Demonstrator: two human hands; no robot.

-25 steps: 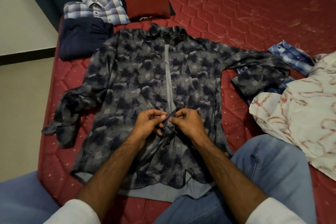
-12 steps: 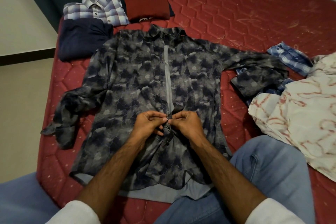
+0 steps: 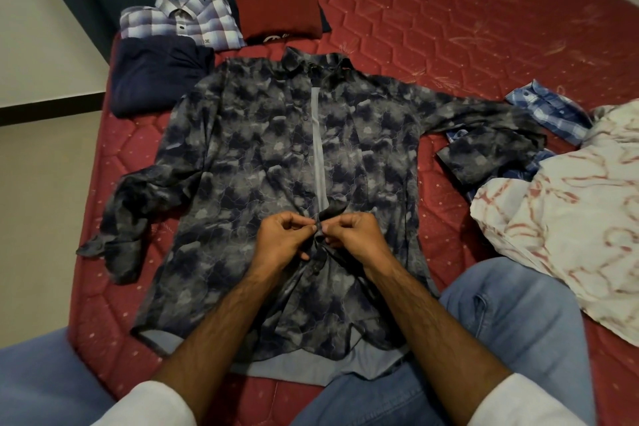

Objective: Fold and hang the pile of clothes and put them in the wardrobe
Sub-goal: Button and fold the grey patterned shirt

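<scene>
Mattress [image 3: 484,31] — red, quilted; both hands' grip pinches grey shirt [image 3: 242,149] placket.

My left hand [image 3: 281,240] and right hand [image 3: 354,235] have crept a little higher up the placket of the patterned shirt [image 3: 262,162] since a second ago. Between my fingertips [image 3: 313,227] the right-hand edge now stands up in a small dark flap just above them, where before it lay flatter under my thumbs.
</scene>
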